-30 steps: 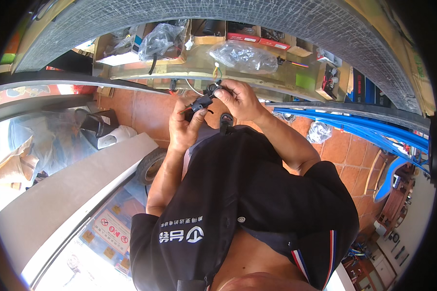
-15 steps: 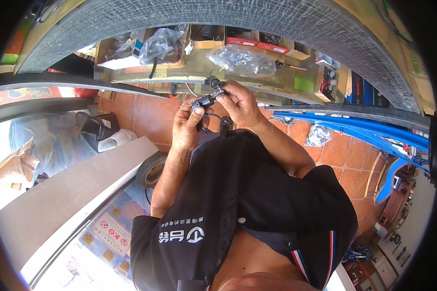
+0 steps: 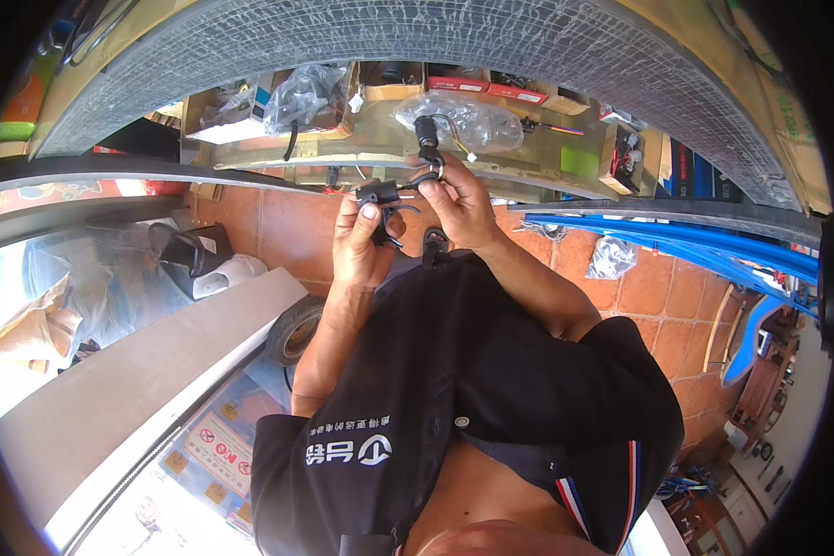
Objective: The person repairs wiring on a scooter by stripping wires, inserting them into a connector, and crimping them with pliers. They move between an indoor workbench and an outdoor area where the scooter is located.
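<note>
Both my hands are raised in front of my chest, close together. My left hand [image 3: 357, 248] is closed on a short black cylindrical part [image 3: 377, 193] with a round hole in its side. Thin black cable curls beside that thumb. My right hand [image 3: 461, 206] pinches a black wired cylinder [image 3: 424, 130] near a metal ring and a black loop. Its upper end points away from me, and thin coloured wires run from it to a small white connector [image 3: 471, 157]. Fingers partly hide both parts, so I cannot tell whether they are joined.
Beyond my hands is a shelf [image 3: 343, 151] with small open boxes [image 3: 394, 91] and a clear plastic bag [image 3: 473, 120]. A dark grey ledge [image 3: 417, 37] arches above it. Blue tubes [image 3: 695, 243] lie right; a small tyre [image 3: 295, 332] stands left.
The wired cylinder in my right hand has swung upward and away, and its wires and white connector now show. My left hand's black part has shifted slightly left.
</note>
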Available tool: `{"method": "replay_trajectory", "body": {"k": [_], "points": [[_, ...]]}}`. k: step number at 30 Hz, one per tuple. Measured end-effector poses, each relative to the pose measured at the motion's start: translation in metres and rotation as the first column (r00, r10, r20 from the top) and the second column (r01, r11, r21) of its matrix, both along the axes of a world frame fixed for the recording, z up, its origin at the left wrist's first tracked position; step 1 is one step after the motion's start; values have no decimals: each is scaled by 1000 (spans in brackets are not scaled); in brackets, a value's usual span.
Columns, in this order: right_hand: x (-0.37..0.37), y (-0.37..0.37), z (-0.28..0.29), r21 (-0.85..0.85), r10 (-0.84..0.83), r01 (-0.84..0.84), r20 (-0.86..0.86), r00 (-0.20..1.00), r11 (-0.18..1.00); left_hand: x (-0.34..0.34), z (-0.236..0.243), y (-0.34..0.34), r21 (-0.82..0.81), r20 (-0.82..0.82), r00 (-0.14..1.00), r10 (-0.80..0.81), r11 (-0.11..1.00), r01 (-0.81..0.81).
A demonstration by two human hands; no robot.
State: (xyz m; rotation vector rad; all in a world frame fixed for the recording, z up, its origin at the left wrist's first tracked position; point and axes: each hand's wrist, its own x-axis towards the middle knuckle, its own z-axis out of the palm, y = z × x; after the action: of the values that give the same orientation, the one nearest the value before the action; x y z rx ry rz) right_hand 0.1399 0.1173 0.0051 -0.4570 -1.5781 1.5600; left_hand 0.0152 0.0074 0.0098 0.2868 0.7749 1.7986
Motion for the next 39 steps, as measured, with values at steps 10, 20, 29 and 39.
{"method": "replay_trajectory", "body": {"k": [10, 20, 29, 39], "points": [[17, 18, 16, 195, 164, -159, -6, 987, 968, -27, -4, 0, -81, 303, 950, 69, 996, -46], [3, -14, 24, 348, 289, -364, 249, 924, 864, -25, 2, 15, 64, 316, 947, 58, 994, -83], [-5, -9, 29, 457, 223, -453, 472, 853, 765, -16, 13, 22, -67, 174, 979, 108, 993, -98], [-10, -22, 27, 82, 20, -58, 406, 914, 995, -8, 9, 30, -37, 28, 987, 158, 987, -157]]}}
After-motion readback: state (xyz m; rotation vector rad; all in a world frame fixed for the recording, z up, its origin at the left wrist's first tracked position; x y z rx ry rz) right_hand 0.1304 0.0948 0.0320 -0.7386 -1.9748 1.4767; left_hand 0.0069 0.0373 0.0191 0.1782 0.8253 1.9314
